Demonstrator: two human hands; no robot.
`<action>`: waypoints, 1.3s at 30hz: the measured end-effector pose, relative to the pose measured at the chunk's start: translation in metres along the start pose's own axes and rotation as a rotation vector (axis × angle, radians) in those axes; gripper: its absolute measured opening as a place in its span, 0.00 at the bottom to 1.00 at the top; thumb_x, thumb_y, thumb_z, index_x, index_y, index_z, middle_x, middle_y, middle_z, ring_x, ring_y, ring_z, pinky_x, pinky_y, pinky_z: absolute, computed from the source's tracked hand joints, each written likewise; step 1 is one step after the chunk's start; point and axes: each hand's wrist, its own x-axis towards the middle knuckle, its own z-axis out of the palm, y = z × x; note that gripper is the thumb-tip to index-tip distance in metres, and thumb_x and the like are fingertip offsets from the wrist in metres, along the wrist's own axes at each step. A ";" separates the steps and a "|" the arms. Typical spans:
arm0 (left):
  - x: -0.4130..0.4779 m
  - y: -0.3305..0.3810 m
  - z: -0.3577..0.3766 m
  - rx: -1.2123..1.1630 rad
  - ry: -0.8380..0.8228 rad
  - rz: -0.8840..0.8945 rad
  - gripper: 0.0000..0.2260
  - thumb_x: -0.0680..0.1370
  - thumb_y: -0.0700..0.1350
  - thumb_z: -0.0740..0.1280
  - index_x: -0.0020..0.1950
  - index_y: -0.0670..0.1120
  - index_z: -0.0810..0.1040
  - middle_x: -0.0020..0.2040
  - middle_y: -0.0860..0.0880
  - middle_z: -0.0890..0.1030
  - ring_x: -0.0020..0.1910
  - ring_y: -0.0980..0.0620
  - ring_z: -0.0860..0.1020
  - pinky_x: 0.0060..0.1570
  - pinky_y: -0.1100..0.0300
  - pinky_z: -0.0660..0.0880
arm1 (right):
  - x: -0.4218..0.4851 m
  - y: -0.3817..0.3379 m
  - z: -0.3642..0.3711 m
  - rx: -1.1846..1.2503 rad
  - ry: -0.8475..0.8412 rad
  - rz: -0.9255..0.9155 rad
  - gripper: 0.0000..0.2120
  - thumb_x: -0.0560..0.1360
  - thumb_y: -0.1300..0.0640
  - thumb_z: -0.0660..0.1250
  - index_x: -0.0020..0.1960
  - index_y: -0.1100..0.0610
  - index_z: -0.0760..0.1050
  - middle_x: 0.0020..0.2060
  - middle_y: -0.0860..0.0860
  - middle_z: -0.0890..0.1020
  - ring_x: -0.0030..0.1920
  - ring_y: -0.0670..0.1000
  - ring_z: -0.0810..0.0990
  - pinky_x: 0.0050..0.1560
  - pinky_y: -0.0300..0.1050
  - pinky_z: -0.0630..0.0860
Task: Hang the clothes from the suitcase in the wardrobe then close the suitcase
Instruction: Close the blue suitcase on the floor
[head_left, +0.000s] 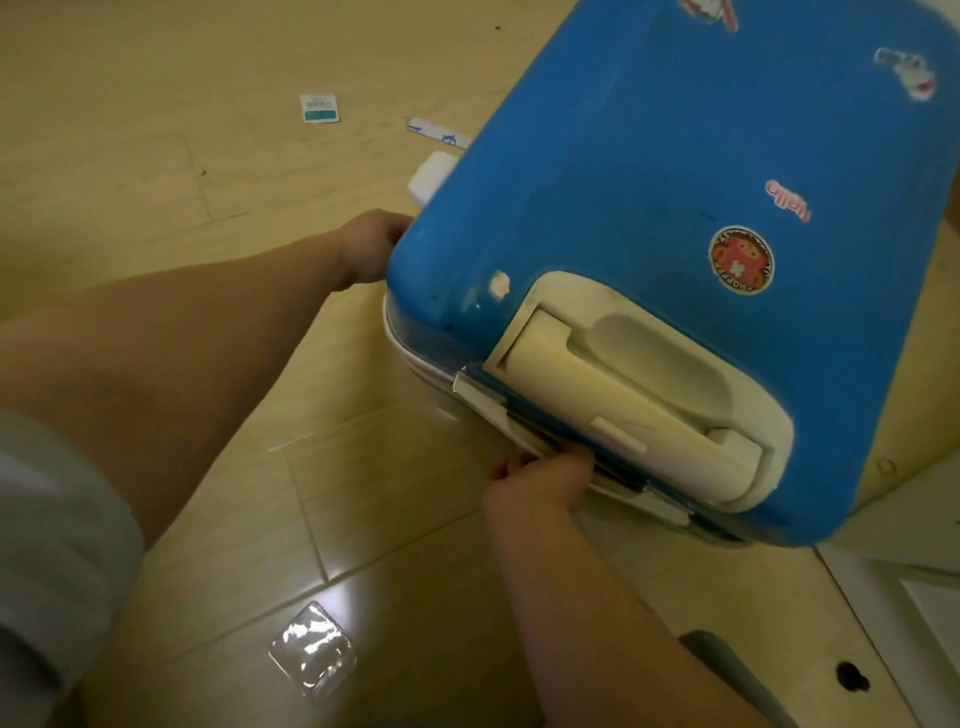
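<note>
Down on the beige tiled floor (322, 478), seen from the head view: blue hard-shell suitcase (649, 171), glossy plastic, rounded corners, lid lowered onto the base with only a thin seam along the near edge. Left hand (371, 249) curled around the suitcase's left corner, fingers hidden behind the shell, so exact closure cannot be told, though clearly gripping. Right hand (540, 480) pressed to the near edge, fingers bent and pinched at the white latch strip (519, 415) along the seam. Cream moulded handle recess (649, 384) set into the lid, with a smooth bar-shaped handle lying flat in it. Round red cartoon sticker (741, 260) and pink lettered sticker (788, 200) stuck on the lid; two more worn stickers near the far end. Small white chip (500, 283) in the blue surface. Clear, shiny plastic blister (311, 649) lying flat on the tile, near the left forearm. Paper tag (319, 108) and a white strip (439, 133) farther off on the floor.
</note>
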 end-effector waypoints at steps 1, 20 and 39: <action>0.002 0.000 0.001 0.065 0.044 0.023 0.14 0.79 0.37 0.61 0.64 0.41 0.74 0.60 0.42 0.76 0.54 0.47 0.73 0.54 0.54 0.69 | 0.000 -0.001 0.000 0.040 -0.023 0.056 0.07 0.78 0.56 0.55 0.41 0.52 0.67 0.32 0.51 0.65 0.32 0.48 0.62 0.32 0.40 0.62; -0.059 -0.075 0.015 0.740 0.401 0.388 0.06 0.73 0.36 0.69 0.46 0.34 0.83 0.36 0.35 0.78 0.36 0.37 0.77 0.34 0.51 0.74 | -0.021 -0.004 0.010 0.150 -0.270 0.155 0.03 0.78 0.59 0.59 0.47 0.54 0.70 0.31 0.51 0.70 0.31 0.47 0.70 0.37 0.41 0.76; -0.105 -0.057 0.055 0.575 0.356 0.162 0.14 0.82 0.45 0.56 0.61 0.41 0.77 0.54 0.41 0.78 0.55 0.43 0.75 0.49 0.55 0.68 | -0.052 0.021 0.031 0.088 -0.352 0.449 0.08 0.79 0.57 0.61 0.43 0.59 0.70 0.17 0.51 0.69 0.16 0.45 0.70 0.43 0.49 0.79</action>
